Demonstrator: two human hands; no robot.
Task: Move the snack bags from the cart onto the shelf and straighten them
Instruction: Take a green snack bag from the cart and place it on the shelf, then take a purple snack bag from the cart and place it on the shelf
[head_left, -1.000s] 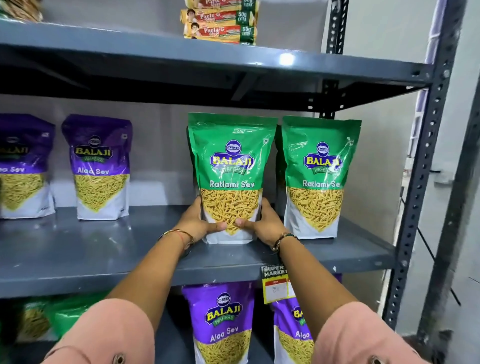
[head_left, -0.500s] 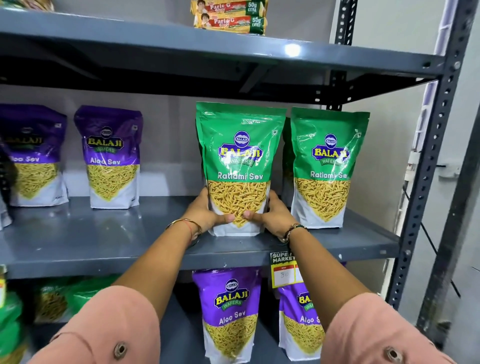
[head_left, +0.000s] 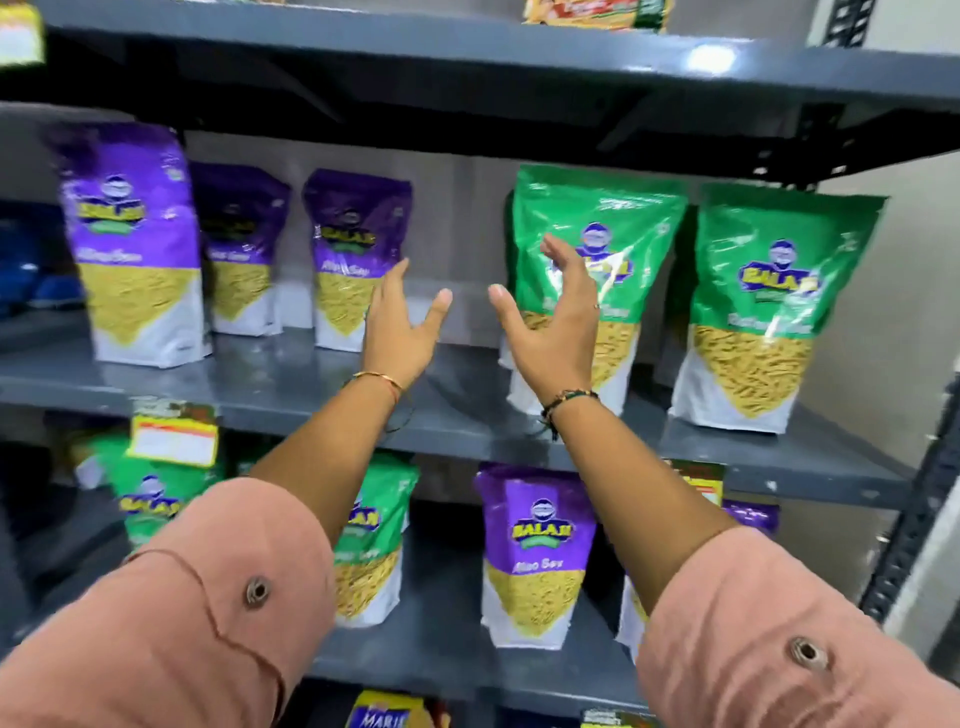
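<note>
A: hands?
B: left hand (head_left: 397, 327) and right hand (head_left: 553, 317) both spread wide, holding nothing, raised before the middle shelf (head_left: 291, 387).
A: bags?
B: two green snack bags (head_left: 597, 244) upright on it, right end; right hand in front of the nearer.

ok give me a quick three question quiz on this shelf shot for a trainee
1. True or false: the left hand and right hand are both gripping a bag.
2. Multiple choice: the two green bags on the middle shelf stand (a) left of the purple bags, (b) right of them, (c) on top of them.
3. Fill in: the bag nearest the right hand is ____ in colour.

Key: 1 false, both hands are open and empty. 2 b. 3 green.
</note>
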